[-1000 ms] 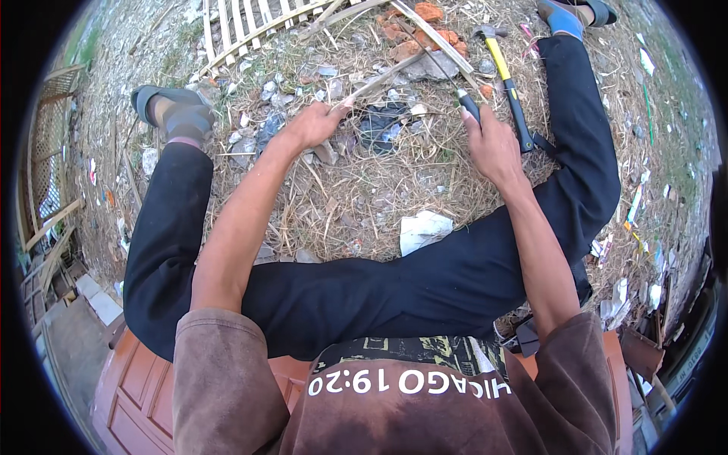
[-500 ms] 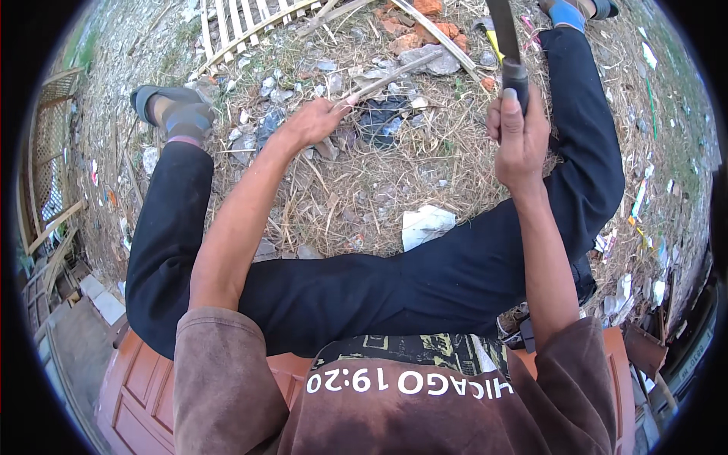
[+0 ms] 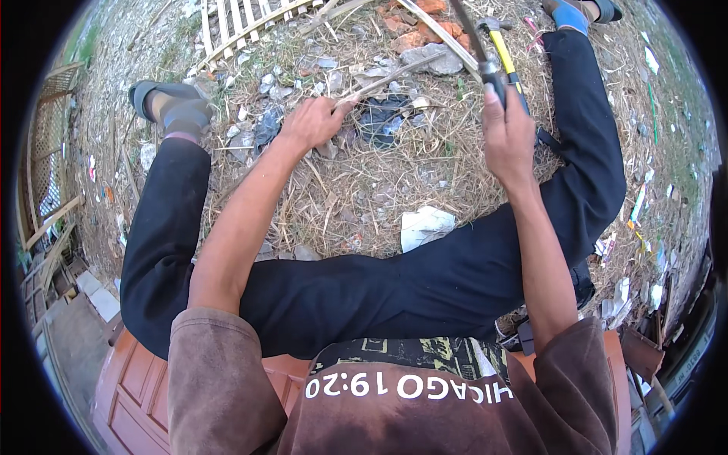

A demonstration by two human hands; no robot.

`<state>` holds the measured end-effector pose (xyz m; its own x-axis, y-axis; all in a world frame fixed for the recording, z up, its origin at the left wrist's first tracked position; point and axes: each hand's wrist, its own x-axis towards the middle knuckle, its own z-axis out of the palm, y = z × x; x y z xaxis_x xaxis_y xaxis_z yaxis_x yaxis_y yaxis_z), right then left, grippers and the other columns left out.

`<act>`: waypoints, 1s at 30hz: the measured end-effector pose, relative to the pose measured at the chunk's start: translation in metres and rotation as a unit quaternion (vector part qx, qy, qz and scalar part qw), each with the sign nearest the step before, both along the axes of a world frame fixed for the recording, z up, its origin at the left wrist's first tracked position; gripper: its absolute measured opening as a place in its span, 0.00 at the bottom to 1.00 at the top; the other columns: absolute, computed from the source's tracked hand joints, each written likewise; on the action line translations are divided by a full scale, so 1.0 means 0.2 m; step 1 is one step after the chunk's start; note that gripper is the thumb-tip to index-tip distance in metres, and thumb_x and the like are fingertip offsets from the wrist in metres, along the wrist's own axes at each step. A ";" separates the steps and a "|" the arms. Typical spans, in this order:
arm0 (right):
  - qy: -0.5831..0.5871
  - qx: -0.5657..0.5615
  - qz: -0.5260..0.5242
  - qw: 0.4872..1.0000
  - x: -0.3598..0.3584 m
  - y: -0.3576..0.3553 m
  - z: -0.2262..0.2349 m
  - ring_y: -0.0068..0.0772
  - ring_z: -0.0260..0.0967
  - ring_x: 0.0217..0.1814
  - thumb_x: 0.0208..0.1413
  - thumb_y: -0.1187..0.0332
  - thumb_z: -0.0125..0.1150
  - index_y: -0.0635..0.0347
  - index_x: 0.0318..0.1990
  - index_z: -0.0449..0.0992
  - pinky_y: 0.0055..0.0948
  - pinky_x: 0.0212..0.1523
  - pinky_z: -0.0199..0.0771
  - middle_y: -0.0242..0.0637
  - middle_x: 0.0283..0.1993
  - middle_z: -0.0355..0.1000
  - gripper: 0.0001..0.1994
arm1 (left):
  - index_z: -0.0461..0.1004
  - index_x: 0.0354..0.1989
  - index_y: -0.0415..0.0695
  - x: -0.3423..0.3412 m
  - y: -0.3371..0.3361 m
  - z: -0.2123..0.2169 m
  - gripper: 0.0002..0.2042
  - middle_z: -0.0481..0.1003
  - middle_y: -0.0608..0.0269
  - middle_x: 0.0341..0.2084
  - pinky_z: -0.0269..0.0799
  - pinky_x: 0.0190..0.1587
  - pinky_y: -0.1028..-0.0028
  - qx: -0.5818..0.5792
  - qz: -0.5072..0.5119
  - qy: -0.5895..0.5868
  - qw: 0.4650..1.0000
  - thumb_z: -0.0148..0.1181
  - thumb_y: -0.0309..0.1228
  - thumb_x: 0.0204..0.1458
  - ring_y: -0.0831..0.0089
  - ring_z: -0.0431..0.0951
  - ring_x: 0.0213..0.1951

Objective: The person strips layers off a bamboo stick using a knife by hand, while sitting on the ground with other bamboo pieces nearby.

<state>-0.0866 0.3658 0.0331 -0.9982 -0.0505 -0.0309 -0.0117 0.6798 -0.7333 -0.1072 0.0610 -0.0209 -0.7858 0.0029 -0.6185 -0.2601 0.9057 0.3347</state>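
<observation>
My left hand [image 3: 313,123] is closed around the near end of a thin wooden stick [image 3: 398,74], which slants up to the right over a grey stone [image 3: 433,59]. My right hand [image 3: 509,142] grips the dark handle of a long-bladed knife, a machete by its look. Its blade [image 3: 468,32] points away and slightly left, and the tip runs out of the picture. A hammer [image 3: 501,50] with a yellow and black handle lies just right of the blade, its lower end partly behind my right hand.
A slatted bamboo frame [image 3: 241,29] lies at the far left. Broken orange bricks [image 3: 413,39] and a pale bamboo strip [image 3: 438,35] are beyond the stick. Black plastic [image 3: 381,121] and a white scrap [image 3: 426,227] lie on the straw-littered ground between my outstretched legs.
The knife in my right hand has moved left and tilted left, uncovering more of the hammer. My left hand has turned a little more palm-down, still on the stick.
</observation>
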 end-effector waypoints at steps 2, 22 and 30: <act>0.066 -0.209 -0.016 0.976 0.01 0.02 0.04 0.64 0.71 0.26 0.66 0.52 0.47 0.64 0.38 0.68 0.56 0.30 0.64 0.58 0.23 0.71 0.20 | 0.77 0.31 0.32 -0.01 0.04 -0.02 0.36 0.77 0.37 0.27 0.72 0.44 0.54 0.025 -0.007 -0.016 1.000 0.45 0.61 0.59 0.49 0.81 0.37; -0.064 0.070 -0.022 0.995 0.07 0.02 -0.12 0.63 0.69 0.26 0.67 0.55 0.47 0.67 0.36 0.72 0.52 0.29 0.64 0.57 0.20 0.68 0.20 | 0.78 0.31 0.37 0.04 -0.01 -0.06 0.35 0.78 0.38 0.27 0.73 0.45 0.53 -0.042 -0.048 0.065 0.996 0.41 0.61 0.60 0.49 0.80 0.40; -0.090 0.004 -0.046 0.995 0.11 0.04 -0.14 0.58 0.69 0.26 0.66 0.51 0.47 0.66 0.36 0.71 0.49 0.30 0.64 0.55 0.23 0.69 0.23 | 0.77 0.29 0.35 0.03 0.09 -0.01 0.36 0.78 0.39 0.28 0.72 0.44 0.51 -0.037 -0.045 -0.013 0.998 0.41 0.63 0.59 0.47 0.79 0.38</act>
